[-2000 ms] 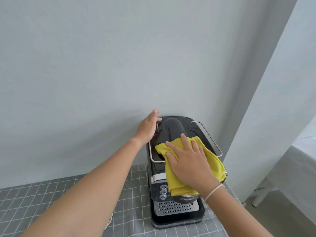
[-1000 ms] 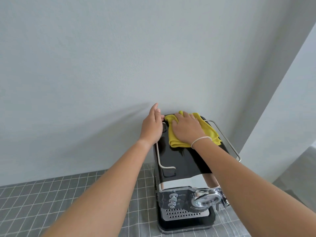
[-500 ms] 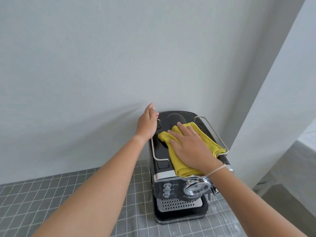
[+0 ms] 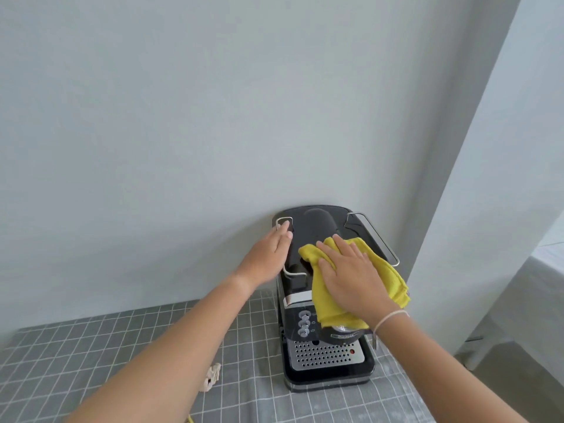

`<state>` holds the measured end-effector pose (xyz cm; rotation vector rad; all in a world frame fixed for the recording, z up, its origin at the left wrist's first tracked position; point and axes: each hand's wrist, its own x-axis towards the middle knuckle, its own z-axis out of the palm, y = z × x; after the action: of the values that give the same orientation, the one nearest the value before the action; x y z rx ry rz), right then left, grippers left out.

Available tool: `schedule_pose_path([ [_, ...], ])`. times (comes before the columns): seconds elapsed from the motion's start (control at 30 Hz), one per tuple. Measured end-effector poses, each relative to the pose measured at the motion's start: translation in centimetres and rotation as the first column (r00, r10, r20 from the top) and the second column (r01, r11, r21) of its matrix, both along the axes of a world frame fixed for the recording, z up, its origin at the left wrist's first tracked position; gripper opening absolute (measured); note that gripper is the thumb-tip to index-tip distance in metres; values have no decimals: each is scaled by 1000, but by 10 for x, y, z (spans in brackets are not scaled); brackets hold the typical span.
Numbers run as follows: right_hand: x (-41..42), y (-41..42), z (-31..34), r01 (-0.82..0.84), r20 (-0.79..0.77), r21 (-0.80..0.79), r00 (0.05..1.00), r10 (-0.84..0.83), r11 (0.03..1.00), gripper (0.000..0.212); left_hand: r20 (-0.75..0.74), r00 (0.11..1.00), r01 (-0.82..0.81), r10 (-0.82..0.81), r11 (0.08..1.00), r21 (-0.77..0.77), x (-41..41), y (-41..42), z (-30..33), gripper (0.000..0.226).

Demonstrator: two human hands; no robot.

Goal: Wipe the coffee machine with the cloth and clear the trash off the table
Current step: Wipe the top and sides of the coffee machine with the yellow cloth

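A black coffee machine (image 4: 317,227) with a silver drip grille stands against the wall on the grey checked tablecloth (image 4: 61,355). A yellow cloth (image 4: 387,270) lies over the front of its top and hangs down over the brew head. My right hand (image 4: 351,273) presses flat on the cloth, fingers spread. My left hand (image 4: 268,254) rests flat against the machine's left side by the wire rail, holding nothing. A small crumpled beige scrap of trash (image 4: 212,377) lies on the cloth left of the machine, partly behind my left forearm.
A plain wall rises directly behind the machine. A white pillar (image 4: 488,209) stands close on the right. The table's right edge runs just right of the machine, with a white-covered piece of furniture (image 4: 543,270) beyond it.
My right hand has drawn the cloth from the back of the machine's top toward the front edge. My left hand slid slightly forward along the left side.
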<state>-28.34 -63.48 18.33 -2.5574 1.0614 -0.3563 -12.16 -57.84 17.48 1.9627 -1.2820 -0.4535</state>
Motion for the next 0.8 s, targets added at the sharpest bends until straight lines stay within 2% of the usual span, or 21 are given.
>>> schedule_pose_path([
  [0.13,6,-10,2,46,1,41,999,-46,998,47,2,999,55,-55,998,-16,-28,31,-7,55],
  [0.23,-2,1,1,31,19,33,999,-32,999,47,86,995,50,-46,998,-45,-48,48,-16,58],
  [0.33,-21,22,-6,11,61,-27,998,-10,1000,46,181,983,39,-32,999,-32,-55,55,-23,53],
  [0.43,-36,35,-13,14,106,-76,994,-6,997,45,207,978,29,-29,1000,4,-53,55,-22,49],
  [0.57,-13,13,-7,26,65,-72,998,-21,997,45,233,972,8,-4,1000,-16,-53,51,-17,41],
  [0.63,-4,8,-10,36,42,-115,999,-31,993,45,230,973,-3,7,1000,-16,-54,52,-15,39],
  [0.7,-9,14,-17,23,63,-223,998,-9,975,44,229,973,-1,4,1000,-11,-54,53,-14,39],
  [0.8,-29,29,-32,13,218,-333,974,64,943,46,247,969,-9,14,1000,-20,-54,51,-16,39],
])
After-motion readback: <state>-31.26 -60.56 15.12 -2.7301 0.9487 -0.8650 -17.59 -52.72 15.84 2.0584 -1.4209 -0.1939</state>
